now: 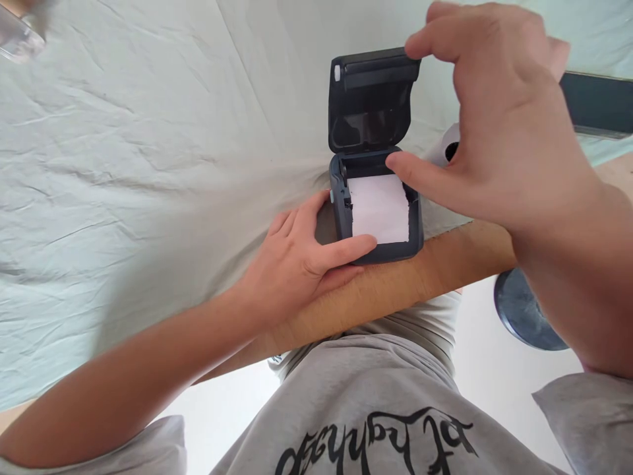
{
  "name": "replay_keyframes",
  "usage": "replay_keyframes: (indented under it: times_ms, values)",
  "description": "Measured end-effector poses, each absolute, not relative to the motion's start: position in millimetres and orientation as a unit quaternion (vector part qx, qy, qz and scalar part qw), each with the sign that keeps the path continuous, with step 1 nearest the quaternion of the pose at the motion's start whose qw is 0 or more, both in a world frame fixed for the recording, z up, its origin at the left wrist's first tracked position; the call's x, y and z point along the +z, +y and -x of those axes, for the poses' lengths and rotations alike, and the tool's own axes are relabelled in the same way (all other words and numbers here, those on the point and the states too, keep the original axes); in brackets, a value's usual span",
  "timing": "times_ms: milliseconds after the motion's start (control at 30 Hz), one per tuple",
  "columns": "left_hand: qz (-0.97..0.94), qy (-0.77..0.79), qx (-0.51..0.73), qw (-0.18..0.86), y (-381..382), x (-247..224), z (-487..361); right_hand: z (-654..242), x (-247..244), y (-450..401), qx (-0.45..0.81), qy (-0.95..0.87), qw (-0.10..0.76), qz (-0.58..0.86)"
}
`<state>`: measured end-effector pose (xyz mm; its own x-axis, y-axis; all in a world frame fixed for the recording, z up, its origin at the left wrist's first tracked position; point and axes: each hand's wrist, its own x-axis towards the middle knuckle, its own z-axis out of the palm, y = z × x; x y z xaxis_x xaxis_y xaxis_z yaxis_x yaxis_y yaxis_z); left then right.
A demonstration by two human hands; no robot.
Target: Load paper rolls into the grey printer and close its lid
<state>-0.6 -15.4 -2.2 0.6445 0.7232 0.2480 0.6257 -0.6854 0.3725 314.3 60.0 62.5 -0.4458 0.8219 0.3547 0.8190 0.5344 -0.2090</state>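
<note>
A small dark printer-like device (415, 231) sits at the table's front edge with its black lid (370, 109) raised. White paper (380, 211) with ragged edges lies in its compartment. My left hand (301, 254) grips the device's left side, its thumb over the front edge and touching the paper. My right hand (494, 112) is above the right side, with a fingertip at the lid's upper right corner. Its thumb points to the back of the compartment, apart from the index finger.
Behind my right hand is a white paper roll (442, 146). A dark flat object (598, 102) lies at the far right. A clear object (18, 36) is at the top left. Pale cloth (148, 145) covers the table, whose wooden edge (465, 254) shows. A round dark object (527, 313) stands below.
</note>
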Motion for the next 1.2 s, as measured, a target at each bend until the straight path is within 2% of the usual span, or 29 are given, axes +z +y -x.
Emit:
replay_keyframes:
  times_ms: [67, 300, 633, 733, 800, 900, 1033, 1200]
  values:
    - [-0.898, 0.37, 0.197, 0.134, -16.3, -0.7, 0.7, -312.3, 63.1, 63.6, 0.033, -0.849, 0.191, 0.491]
    - [-0.896, 0.383, 0.166, 0.149, -19.2, 2.9, -0.5, -327.2, 58.6, 47.7, 0.061, -0.86, 0.223, 0.455]
    - [-0.915, 0.35, 0.186, 0.073, -17.5, -4.3, 2.4, -331.5, 56.4, 38.6, 0.037, -0.876, 0.218, 0.43]
    - [-0.911, 0.366, 0.167, 0.093, -16.4, -2.4, 1.7, -327.4, 51.8, 23.3, -0.028, -0.856, 0.264, 0.444]
    - [-0.91, 0.361, 0.16, 0.125, -14.6, -0.9, 4.3, -321.8, 43.8, 9.4, -0.068, -0.823, 0.343, 0.449]
    - [-0.912, 0.337, 0.175, 0.156, -12.2, 0.1, 8.7, -312.6, 28.5, -9.3, -0.027, -0.786, 0.422, 0.451]
    - [-0.91, 0.346, 0.184, 0.137, -12.6, -1.4, 5.8, -306.4, 11.0, -20.4, 0.057, -0.785, 0.384, 0.482]
    - [-0.902, 0.361, 0.202, 0.12, -14.2, -6.1, -2.4, -306.3, 1.9, -23.1, 0.058, -0.784, 0.368, 0.497]
